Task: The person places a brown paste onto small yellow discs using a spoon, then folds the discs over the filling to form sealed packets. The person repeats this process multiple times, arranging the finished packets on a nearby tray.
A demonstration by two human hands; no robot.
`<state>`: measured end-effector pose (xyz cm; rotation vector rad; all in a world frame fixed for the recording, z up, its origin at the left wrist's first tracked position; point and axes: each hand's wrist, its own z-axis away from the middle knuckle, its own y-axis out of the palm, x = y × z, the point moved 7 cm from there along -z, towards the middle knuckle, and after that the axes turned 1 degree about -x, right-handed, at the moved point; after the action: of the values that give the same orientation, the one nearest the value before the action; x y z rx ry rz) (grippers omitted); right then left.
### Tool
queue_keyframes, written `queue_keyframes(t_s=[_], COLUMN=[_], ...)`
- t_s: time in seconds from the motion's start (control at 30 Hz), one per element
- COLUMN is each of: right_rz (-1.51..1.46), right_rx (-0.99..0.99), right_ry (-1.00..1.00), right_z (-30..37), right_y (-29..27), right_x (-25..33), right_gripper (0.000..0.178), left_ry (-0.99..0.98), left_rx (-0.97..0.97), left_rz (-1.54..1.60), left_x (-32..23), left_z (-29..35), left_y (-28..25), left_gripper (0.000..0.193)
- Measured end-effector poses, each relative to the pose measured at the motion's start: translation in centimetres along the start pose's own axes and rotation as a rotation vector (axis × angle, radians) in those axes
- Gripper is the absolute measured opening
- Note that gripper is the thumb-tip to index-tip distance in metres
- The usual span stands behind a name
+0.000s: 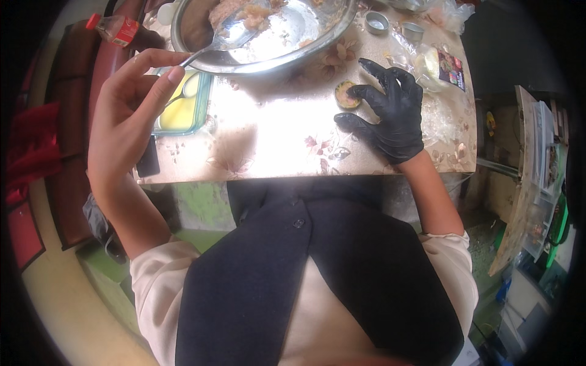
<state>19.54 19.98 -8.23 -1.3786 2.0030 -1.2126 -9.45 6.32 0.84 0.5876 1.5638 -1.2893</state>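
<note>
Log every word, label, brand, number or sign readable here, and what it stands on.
Clear bottle, upper left: pale lettering on its red label; brand wording not copied.
Dark packet, right side: print too small and blurred to read.
I can make out no other lettering.

A floral tablecloth and food bowl suggest a home

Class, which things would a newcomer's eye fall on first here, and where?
The big metal bowl at the top stands out, with the bare left hand holding a spoon over it. Next comes the black-gloved right hand on the right, at a small round green-rimmed piece.
</note>
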Motion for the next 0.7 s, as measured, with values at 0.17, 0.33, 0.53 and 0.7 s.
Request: queue_keyframes(t_s=[0.17,0.33,0.53,0.7], right_rz=[-0.169,-0.195,-0.256,-0.988], right_rx=[-0.041,-0.021,0.041,0.036], right_ry=[0.08,0.127,0.211,0.471], right_z=[0.0,-0.3,-1.0,-2.5], right_y=[0.0,1.1,1.0,-3.1], right_x=[-0.5,-0.6,-0.8,-3.2], right_gripper=[0.062,0.07,0.07,0.079], left_ry=[-0.026,0.003,0.199,0.178], left_rx=[-0.013,0.007,0.033,0.085], left_rz=[-0.028,-0.366,-0.865,-0.989], left_x=[0.0,-1.2,-2.2,-1.8], left_z=[-0.1,-1.3,-4.5,-6.0], left_y=[-0.1,0.0,1.5,2.9], left_gripper=[0.023,0.023,0.013,0.018])
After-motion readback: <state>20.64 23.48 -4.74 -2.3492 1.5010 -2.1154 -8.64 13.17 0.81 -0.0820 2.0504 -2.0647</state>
